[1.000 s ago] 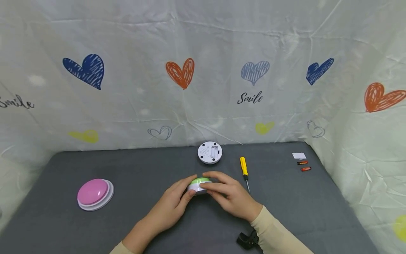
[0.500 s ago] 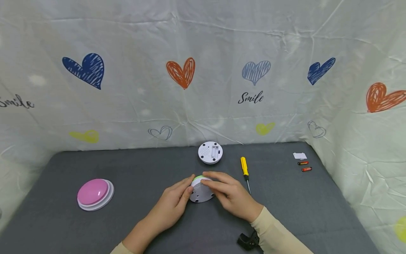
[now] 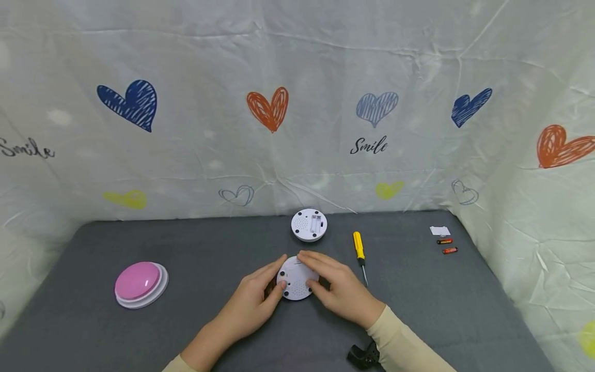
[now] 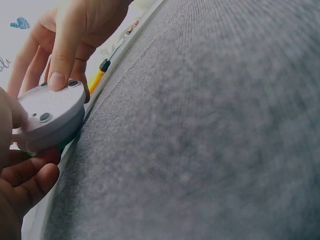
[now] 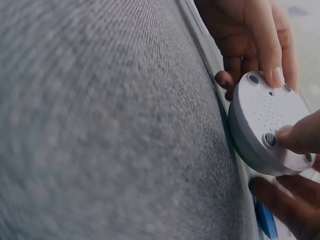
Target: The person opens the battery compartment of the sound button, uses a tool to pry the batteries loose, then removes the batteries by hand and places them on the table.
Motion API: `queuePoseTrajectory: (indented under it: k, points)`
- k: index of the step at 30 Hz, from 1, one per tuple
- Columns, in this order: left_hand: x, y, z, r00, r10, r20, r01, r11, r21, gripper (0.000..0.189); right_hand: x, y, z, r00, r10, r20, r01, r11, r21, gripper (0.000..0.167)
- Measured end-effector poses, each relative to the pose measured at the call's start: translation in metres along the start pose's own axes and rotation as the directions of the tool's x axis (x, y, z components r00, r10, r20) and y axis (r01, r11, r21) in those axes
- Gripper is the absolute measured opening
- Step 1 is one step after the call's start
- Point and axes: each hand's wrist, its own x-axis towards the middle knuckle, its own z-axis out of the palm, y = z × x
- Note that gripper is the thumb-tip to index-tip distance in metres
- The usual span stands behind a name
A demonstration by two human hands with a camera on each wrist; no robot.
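Both hands hold a round green-topped push button (image 3: 295,283) upside down, its white underside with speaker holes and dark feet turned up. My left hand (image 3: 254,294) grips its left side, the thumb on the underside and fingers beneath. From the right, my right hand (image 3: 346,289) pinches the rim, thumb on the underside. In the left wrist view, the button (image 4: 55,107) shows its white side wall, with a trace of green below. The right wrist view shows the underside of the button (image 5: 270,112) with a thumb from each hand on it. Its green top is mostly hidden.
Behind the hands lies another white button (image 3: 309,225), upside down with its battery compartment exposed. A yellow screwdriver (image 3: 358,245) lies to the right. Two batteries (image 3: 447,246) and a white cover (image 3: 439,231) are far right, a pink button (image 3: 137,281) left. A black object (image 3: 363,356) sits by the right sleeve.
The button has been tipped over in the hands: its green top faced up a second ago, and now its white underside faces up. The other things have stayed in place.
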Motion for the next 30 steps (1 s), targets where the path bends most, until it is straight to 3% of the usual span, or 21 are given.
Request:
queuePoseTrajectory:
  k: [5, 13, 19, 24, 30]
  points:
    - [-0.0022, 0.0, 0.0008, 1.0, -0.008, 0.004, 0.008, 1.0, 0.021, 0.066, -0.0009, -0.0023, 0.0012, 0.996, 0.074, 0.057, -0.073, 0.997, -0.016, 0.062]
    - [-0.0041, 0.0021, -0.0008, 0.998, -0.02, 0.067, 0.014, 0.996, 0.089, 0.101, -0.0035, -0.0007, 0.0024, 0.993, 0.104, 0.049, -0.097, 0.987, -0.127, 0.066]
    - [-0.0027, 0.0009, -0.0011, 0.999, 0.011, 0.052, -0.018, 0.991, 0.13, 0.093, -0.0038, 0.001, 0.0031, 0.998, 0.035, 0.054, -0.029, 0.994, -0.108, 0.062]
    - [0.0005, -0.0011, -0.0037, 0.998, 0.026, 0.055, -0.03, 0.997, 0.077, 0.09, -0.003, 0.0023, 0.0027, 0.998, -0.046, 0.033, 0.049, 0.996, -0.079, 0.057]
    - [0.0015, -0.002, -0.0067, 0.996, -0.047, 0.075, 0.049, 0.999, -0.019, 0.102, -0.0029, 0.0027, 0.0024, 0.999, -0.039, 0.017, 0.04, 0.996, -0.082, 0.055]
